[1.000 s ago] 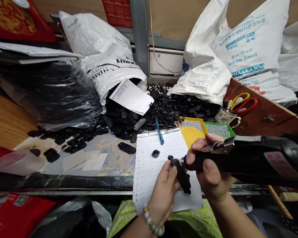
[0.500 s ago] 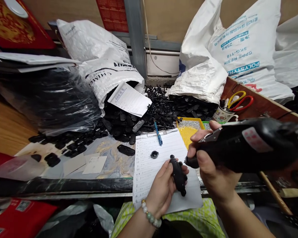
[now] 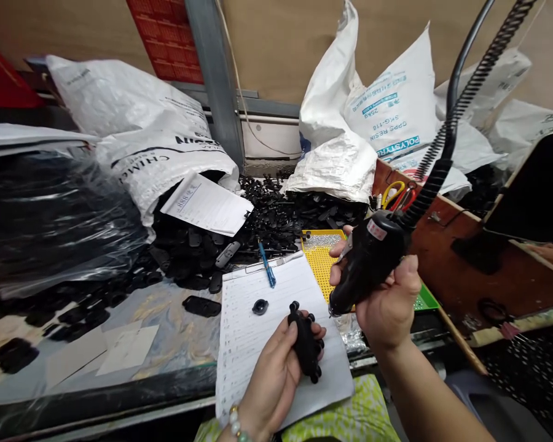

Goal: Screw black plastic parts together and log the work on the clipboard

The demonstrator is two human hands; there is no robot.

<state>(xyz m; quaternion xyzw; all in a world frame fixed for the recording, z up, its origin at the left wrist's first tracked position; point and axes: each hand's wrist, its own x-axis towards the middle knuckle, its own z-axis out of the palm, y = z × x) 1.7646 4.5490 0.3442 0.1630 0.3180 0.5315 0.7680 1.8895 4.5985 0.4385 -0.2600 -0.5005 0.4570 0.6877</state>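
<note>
My right hand [image 3: 387, 307] grips the black corded electric screwdriver [image 3: 366, 261], tip lifted off. At 8 o'clock from it, my left hand [image 3: 276, 374] clasps the black plastic housing [image 3: 305, 341]. Between fastenings, I judge; next calls for realigning the tip.

Left hand [image 3: 276, 368] curled, palm seemingly up; right hand [image 3: 387, 301] raised, fingers wrapped tight.

Clipboard sheet [image 3: 258, 334] writing too small to read, coiled cable [image 3: 470, 86] cut off at top edge

bare forearms; a pale bead bracelet [image 3: 236, 423] on the left wrist.
</note>
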